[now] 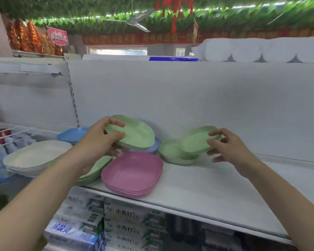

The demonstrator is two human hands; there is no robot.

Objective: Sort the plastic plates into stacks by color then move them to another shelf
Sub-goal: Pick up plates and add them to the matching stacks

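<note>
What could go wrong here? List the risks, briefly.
1. The pink stack overhangs the shelf front; a bump from the left hand's forearm might tip it off.
2. The right hand pinches its tilted green plate only at the rim, so it may slip before reaching the green stack.

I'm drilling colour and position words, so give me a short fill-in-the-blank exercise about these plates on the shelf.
1. Each hand, left hand and right hand, holds a ____ plate.
2. The stack at the shelf's front edge is ____.
3. The blue plate lies to the ____ of the left hand.
4. The plate in the right hand is above a stack of ____ plates.

Missing words: green; pink; left; green
</note>
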